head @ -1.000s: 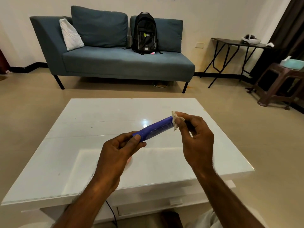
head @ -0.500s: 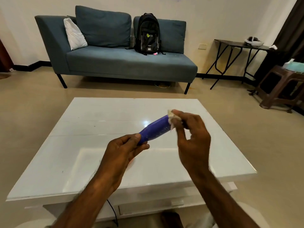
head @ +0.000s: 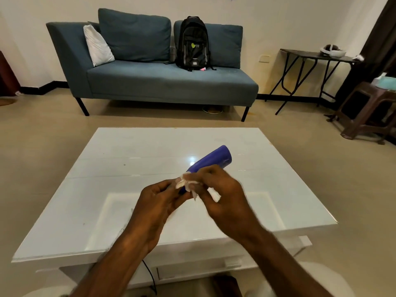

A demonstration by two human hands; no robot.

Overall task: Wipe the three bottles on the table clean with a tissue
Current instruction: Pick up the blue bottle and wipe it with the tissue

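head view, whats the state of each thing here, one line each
purple bottle: held tilted above the table, far end bare
tissue: crumpled, pressed on the bottle's near end
left hand: gripping the bottle's near end
right hand: clutching the tissue, blurred
white table: glossy top
backpack: upright on the sofa

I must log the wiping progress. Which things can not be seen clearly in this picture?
- Head view: near end of the purple bottle, covered by the left hand and the tissue.
- Right hand: motion blur, so its exact grip on the tissue is unclear.
- Other two bottles: none visible on the white table; perhaps out of frame.
- Bottle label: not readable.
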